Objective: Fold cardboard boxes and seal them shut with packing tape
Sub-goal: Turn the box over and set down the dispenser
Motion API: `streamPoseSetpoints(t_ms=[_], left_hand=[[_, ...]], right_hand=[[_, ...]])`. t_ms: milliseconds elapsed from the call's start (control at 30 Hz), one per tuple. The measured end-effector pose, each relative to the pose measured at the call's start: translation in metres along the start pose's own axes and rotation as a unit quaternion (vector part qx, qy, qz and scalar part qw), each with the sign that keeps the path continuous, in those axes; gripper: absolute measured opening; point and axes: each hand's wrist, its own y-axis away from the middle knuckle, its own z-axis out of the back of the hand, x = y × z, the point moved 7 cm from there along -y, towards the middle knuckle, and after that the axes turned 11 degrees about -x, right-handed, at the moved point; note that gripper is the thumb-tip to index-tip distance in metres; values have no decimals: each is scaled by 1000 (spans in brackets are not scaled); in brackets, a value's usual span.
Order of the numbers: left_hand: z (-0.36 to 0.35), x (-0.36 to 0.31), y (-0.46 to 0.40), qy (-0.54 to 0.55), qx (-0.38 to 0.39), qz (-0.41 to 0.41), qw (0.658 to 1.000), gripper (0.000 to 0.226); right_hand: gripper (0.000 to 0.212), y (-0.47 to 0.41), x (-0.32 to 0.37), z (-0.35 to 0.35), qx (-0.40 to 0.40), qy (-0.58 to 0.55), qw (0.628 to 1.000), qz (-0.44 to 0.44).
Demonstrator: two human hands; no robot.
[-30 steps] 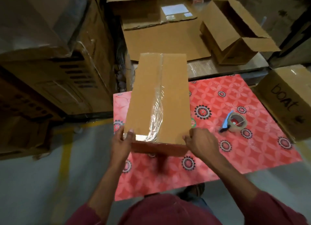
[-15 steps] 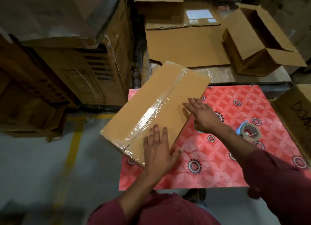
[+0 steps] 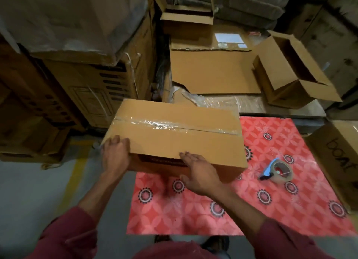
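— Where are the hands?

— The left hand (image 3: pixel 116 155) is at the near left corner of the sealed cardboard box (image 3: pixel 175 137), fingers curled over the top edge and gripping it. The right hand (image 3: pixel 199 173) lies flat against the box's near side, fingers straight and together, their tips reaching up to the top edge (a press, not a grasp).

— And the box itself?

— Middle of the frame, lying lengthwise left to right. Its right half sits over the red patterned tabletop (image 3: pixel 242 206); its left end juts out past the table's left edge, above the grey floor (image 3: pixel 29 196). A strip of clear tape (image 3: pixel 174 125) runs along the seam on its top face, crinkled and shiny.

— The tape roll?

— A tape dispenser (image 3: pixel 278 170) with a blue handle rests on the tabletop at the right, apart from the box and from both hands.

— Further out?

— At the right edge, a box with handwriting on it (image 3: pixel 341 158) touches the table. In the upper right an open empty carton (image 3: pixel 292 71) stands with its flaps up; beside it, upper middle, a flattened sheet of cardboard (image 3: pixel 211 73), and behind that another carton with a white label (image 3: pixel 228 39). The upper left is filled with stacked large cartons (image 3: pixel 93 84), the topmost under plastic wrap. A yellow line (image 3: pixel 74 173) crosses the floor at the left. Maroon sleeves (image 3: pixel 67 235) show at the bottom.
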Motion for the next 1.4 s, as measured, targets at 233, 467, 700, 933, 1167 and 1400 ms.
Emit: streamPoseSetpoints(t_ms=[233, 467, 700, 933, 1167, 1400], left_hand=[[11, -68, 23, 330, 15, 156, 931, 73], [-25, -148, 140, 587, 179, 356, 704, 123], [-32, -164, 108, 593, 236, 352, 685, 135], [-38, -150, 34, 552, 192, 275, 763, 55], [-68, -179, -14, 472, 187, 221, 833, 107], [-61, -221, -28, 317, 126, 198, 919, 119]], right_hand=[[60, -43, -14, 27, -33, -270, 955, -117], [90, -111, -145, 81, -105, 2, 968, -228], [126, -106, -200, 65, -50, 8, 972, -228], [112, -18, -198, 70, -126, -32, 926, -355], [90, 45, -200, 68, -138, -100, 920, -354], [46, 53, -249, 75, -88, -197, 936, -279]])
